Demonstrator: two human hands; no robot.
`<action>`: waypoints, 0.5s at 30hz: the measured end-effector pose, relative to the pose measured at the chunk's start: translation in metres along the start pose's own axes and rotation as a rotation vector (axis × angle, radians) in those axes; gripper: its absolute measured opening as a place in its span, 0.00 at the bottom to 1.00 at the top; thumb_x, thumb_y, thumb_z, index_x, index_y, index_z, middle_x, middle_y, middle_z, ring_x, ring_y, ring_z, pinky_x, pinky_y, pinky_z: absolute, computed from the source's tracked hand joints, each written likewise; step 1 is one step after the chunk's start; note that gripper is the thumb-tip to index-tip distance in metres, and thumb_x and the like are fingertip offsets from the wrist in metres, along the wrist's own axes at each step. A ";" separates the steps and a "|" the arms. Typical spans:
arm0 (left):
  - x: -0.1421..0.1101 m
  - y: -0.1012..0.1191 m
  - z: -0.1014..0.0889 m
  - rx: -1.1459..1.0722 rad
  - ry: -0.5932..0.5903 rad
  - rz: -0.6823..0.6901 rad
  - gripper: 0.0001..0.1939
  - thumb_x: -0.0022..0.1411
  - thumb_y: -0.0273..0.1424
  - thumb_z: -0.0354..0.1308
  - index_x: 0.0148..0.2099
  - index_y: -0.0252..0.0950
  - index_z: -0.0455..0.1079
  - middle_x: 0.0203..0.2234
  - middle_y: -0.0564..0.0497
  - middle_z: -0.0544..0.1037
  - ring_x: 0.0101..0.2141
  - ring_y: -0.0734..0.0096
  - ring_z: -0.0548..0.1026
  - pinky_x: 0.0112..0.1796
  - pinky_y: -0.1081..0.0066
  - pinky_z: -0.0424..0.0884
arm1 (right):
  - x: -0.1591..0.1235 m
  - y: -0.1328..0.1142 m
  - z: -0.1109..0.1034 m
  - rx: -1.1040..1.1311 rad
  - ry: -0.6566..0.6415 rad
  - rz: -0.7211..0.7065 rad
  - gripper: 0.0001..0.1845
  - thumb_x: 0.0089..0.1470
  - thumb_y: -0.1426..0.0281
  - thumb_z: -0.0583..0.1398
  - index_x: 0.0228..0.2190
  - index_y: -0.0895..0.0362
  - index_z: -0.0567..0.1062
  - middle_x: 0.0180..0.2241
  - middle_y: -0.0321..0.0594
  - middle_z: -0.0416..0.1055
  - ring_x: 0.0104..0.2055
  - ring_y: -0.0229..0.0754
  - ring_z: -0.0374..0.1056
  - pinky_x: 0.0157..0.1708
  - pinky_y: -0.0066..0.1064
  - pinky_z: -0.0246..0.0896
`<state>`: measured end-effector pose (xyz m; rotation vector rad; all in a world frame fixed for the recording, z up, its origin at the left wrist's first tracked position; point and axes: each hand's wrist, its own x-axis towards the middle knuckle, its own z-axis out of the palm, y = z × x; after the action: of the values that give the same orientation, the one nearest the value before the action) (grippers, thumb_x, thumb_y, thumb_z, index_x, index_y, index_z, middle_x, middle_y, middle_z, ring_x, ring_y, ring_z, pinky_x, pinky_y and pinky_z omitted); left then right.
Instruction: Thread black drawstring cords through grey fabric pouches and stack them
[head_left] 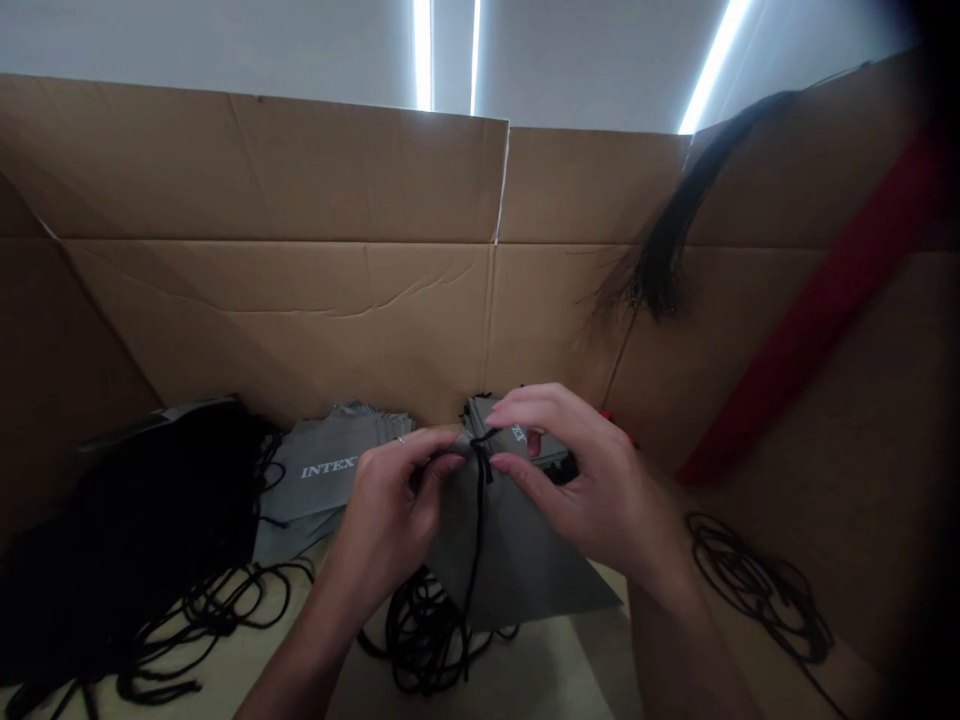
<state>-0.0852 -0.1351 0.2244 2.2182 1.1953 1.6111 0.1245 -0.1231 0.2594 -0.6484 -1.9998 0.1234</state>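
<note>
My left hand point(401, 495) pinches the upper corner of a grey fabric pouch point(517, 555) between thumb and fingers. A black cord point(480, 520) passes through or around that corner, forms a small loop or knot there, and hangs down over the pouch. My right hand point(574, 465) is just to the right of the knot. Its thumb and forefinger are apart, with their tips close to the cord; whether one tip touches it I cannot tell. Behind the right hand is a stack of grey pouches point(480, 405), partly hidden, with white lettering.
Grey pouches marked INTEX point(300, 500) lie piled at the left, beside a dark heap of black pouches or fabric point(150, 520). Black cord coils point(427, 640) lie below my hands, with another cord coil point(761, 590) at right. Cardboard walls point(337, 300) surround the surface; black strands point(667, 240) hang over one.
</note>
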 end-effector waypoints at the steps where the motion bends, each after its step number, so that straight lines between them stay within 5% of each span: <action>1: 0.000 0.001 0.000 0.000 -0.008 0.005 0.11 0.69 0.21 0.60 0.45 0.39 0.82 0.38 0.51 0.88 0.35 0.69 0.84 0.35 0.74 0.76 | 0.001 0.000 0.001 -0.033 0.003 -0.050 0.09 0.65 0.75 0.64 0.45 0.51 0.78 0.47 0.41 0.76 0.47 0.42 0.73 0.43 0.34 0.70; 9: 0.001 0.002 0.004 0.065 -0.034 0.061 0.10 0.68 0.19 0.59 0.41 0.36 0.81 0.31 0.53 0.85 0.27 0.73 0.79 0.30 0.74 0.70 | 0.002 0.009 0.018 -0.077 -0.057 -0.106 0.15 0.64 0.87 0.54 0.35 0.54 0.68 0.38 0.40 0.71 0.45 0.43 0.65 0.43 0.35 0.66; 15: 0.001 -0.001 0.005 0.175 -0.019 0.109 0.12 0.66 0.16 0.57 0.39 0.33 0.81 0.30 0.48 0.85 0.28 0.68 0.80 0.31 0.72 0.69 | 0.002 0.011 0.022 -0.173 -0.027 -0.235 0.12 0.68 0.84 0.55 0.36 0.55 0.68 0.38 0.41 0.72 0.45 0.44 0.65 0.45 0.37 0.67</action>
<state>-0.0812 -0.1321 0.2229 2.4390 1.2763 1.5749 0.1100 -0.1088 0.2461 -0.5172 -2.1117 -0.1846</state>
